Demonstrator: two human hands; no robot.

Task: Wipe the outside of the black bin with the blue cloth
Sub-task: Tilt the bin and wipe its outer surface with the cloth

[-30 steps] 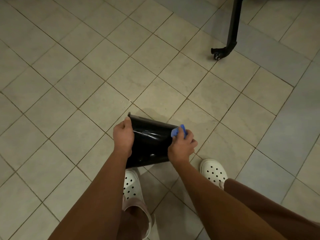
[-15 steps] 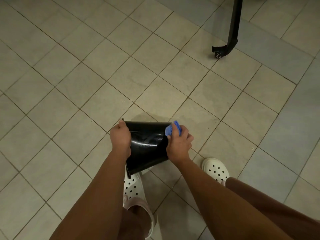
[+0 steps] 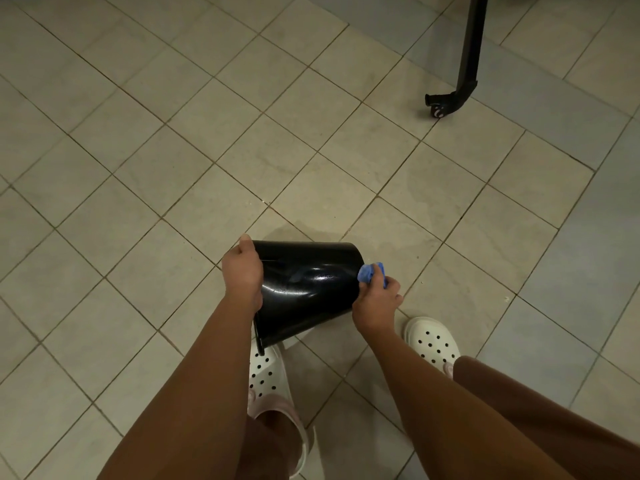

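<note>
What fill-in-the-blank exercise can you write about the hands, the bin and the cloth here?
1. The left hand grips the ____ bin at its wider end.
2. The right hand holds a ____ cloth against the bin's narrower end.
3. Both feet wear ____ shoes with holes.
Missing words: black; blue; white.

The left grip covered part of the rim of the bin, its fingers out of sight; the bin's inside could not be seen. Most of the cloth was buried in the right grip. The bin hid the toe of the left shoe. The top edge cut off the black stand.
</note>
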